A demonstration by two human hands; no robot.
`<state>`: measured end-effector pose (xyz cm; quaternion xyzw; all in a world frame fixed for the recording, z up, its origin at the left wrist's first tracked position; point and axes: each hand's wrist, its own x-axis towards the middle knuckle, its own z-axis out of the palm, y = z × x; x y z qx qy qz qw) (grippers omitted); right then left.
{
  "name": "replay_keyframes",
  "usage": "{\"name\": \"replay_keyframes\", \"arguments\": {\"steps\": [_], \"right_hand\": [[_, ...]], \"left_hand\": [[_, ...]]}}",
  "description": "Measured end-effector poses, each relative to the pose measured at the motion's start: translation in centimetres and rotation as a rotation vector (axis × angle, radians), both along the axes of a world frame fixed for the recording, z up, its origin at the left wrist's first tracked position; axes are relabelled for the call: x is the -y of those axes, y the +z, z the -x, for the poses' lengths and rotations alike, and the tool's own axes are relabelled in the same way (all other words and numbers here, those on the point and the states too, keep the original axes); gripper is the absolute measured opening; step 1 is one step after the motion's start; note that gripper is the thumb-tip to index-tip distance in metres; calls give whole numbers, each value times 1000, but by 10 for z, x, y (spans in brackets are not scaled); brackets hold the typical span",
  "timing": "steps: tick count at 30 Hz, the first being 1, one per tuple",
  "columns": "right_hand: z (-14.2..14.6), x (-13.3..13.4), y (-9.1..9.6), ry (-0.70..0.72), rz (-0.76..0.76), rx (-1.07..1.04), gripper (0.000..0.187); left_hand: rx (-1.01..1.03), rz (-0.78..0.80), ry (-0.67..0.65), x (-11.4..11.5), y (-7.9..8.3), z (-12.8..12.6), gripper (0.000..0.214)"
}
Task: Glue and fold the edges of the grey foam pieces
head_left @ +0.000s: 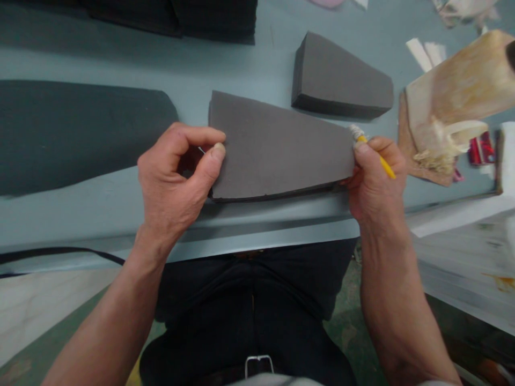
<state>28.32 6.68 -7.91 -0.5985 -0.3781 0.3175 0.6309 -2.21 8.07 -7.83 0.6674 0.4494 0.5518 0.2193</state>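
Observation:
A tapered grey sheet [277, 150], which looks like foam, lies on top of similar pieces near the table's front edge. My left hand [177, 171] pinches its wide left edge between thumb and forefinger. At the narrow right end, my right hand [378, 171] grips the sheet's edge and also holds a small yellow-handled brush [385, 161] with a whitish tip. The fingers under the sheet are hidden. Behind it stands a stack of matching grey pieces [341, 78].
A long dark green-grey panel [80, 136] lies at the left, and a black stack [217, 19] stands at the back. On the right are a stained plastic container [462, 80], a brown board [432, 170] and white scraps [426, 54]. A dark strap [64, 250] hangs along the front edge.

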Motion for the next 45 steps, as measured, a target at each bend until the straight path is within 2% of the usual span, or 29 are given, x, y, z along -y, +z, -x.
{"name": "replay_keyframes", "arguments": {"steps": [13, 18, 29, 39, 45], "right_hand": [[2, 2, -1, -16, 2, -47, 31], [1, 3, -3, -10, 12, -62, 32], [-4, 2, -7, 11, 4, -23, 38], [-1, 4, -7, -6, 2, -54, 34], [-2, 6, -7, -2, 27, -23, 35]], "left_hand": [[5, 92, 29, 2, 1, 4, 10], [31, 133, 1, 1, 0, 5, 19], [100, 160, 26, -3, -5, 3, 17], [134, 186, 44, -2, -4, 2, 23], [92, 192, 69, -1, -2, 4, 12]]}}
